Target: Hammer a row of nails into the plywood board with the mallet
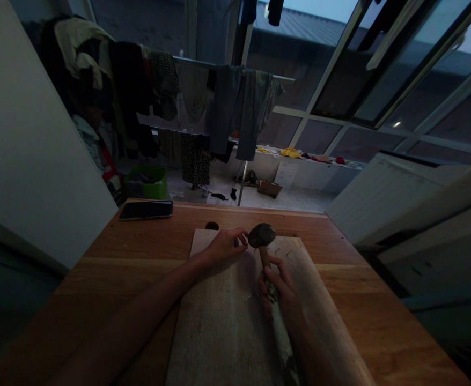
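My right hand point(280, 284) is wrapped around the handle of a hammer point(262, 236). The hammer's dark, rounded head is over the far part of a pale wooden board point(207, 316), and its long, patchy handle runs back toward me. Just left of the head, my left hand point(227, 247) curls with thumb and fingers drawn together. Whatever is between those fingertips is too small and dark to make out. Thin bent nails point(288, 252) are at the board's far right, and another small nail point(248, 298) lies near its middle.
The board rests on a brown wooden table point(139, 279). A phone point(146, 210) lies at the far left corner, and a round dark hole point(212, 225) is beyond the board. Behind the table are hanging clothes point(223, 107) and a green basket point(155, 182). White furniture point(412, 198) stands at right.
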### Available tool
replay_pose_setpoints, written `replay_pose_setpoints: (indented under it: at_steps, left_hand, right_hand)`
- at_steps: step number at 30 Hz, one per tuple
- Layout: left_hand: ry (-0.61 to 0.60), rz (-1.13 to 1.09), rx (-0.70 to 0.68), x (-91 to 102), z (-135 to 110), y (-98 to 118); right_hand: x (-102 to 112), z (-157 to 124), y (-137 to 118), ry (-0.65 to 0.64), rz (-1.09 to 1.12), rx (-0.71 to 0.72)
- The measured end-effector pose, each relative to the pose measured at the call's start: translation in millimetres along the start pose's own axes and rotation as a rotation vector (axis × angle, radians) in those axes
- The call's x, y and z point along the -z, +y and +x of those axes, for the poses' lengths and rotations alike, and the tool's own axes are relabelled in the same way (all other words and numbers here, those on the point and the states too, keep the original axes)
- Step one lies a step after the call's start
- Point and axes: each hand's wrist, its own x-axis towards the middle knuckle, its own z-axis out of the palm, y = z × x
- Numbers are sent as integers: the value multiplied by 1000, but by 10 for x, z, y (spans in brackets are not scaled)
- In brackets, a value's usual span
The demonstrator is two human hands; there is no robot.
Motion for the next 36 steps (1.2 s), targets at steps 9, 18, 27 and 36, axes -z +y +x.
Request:
replay_pose_setpoints:
  at_steps: [9,18,27,36]
  left_hand:
    - [16,1,3,-11,-2,-24]
    - [-2,2,2,-19,-17,12]
    - [-172,361,-207,134,-76,441]
    - [-384,691,-686,-402,-425,920]
  right_hand:
    - [-5,4,14,2,-15,-31]
    - [75,47,-2,-31,-17,-47]
    - [212,110,-84,33,146,114]
    - [389,142,-130,2,208,177]
